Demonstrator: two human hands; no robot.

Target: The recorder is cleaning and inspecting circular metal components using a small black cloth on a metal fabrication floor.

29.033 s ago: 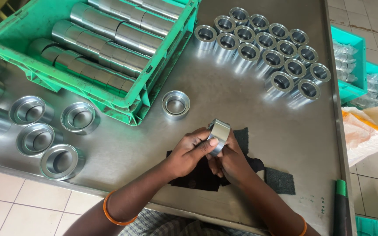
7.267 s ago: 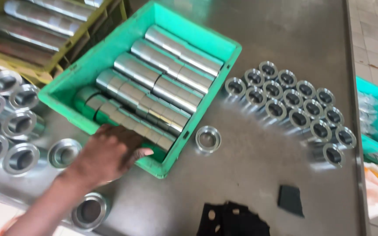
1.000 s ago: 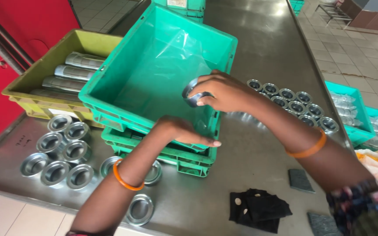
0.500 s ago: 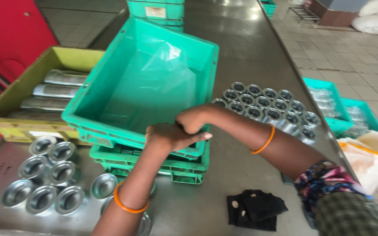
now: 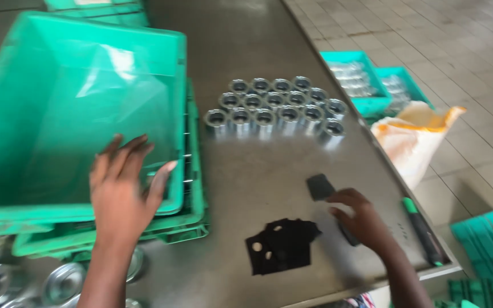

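Left hand [image 5: 122,197] is raised with fingers spread, holding nothing; fingertips overlap the near wall of the upper green crate [image 5: 58,114], though actual contact cannot be confirmed because of motion blur. That crate is empty apart from a clear plastic liner and sits nested on a second green crate [image 5: 192,219] beneath it, whose rim shows along the right and near edges. Right hand [image 5: 363,219] rests low on the steel table [image 5: 269,165], fingers curled over a small dark rectangular pad [image 5: 320,186]; a dark edge shows at the palm, but whether the fingers pinch it or merely lie on it cannot be told. Just left of the right hand lies a black cloth with holes [image 5: 281,245], flat on the table. Farther back, a cluster of short metal rings [image 5: 275,105] stands in three rows, well apart from both hands. A green-capped marker [image 5: 422,231] lies near the table's right edge. Shiny metal cups [image 5: 58,282] sit at the near left corner, beside the left forearm. Off the table, teal bins [image 5: 366,85] and a pale sack [image 5: 412,140] stand on the tiled floor.
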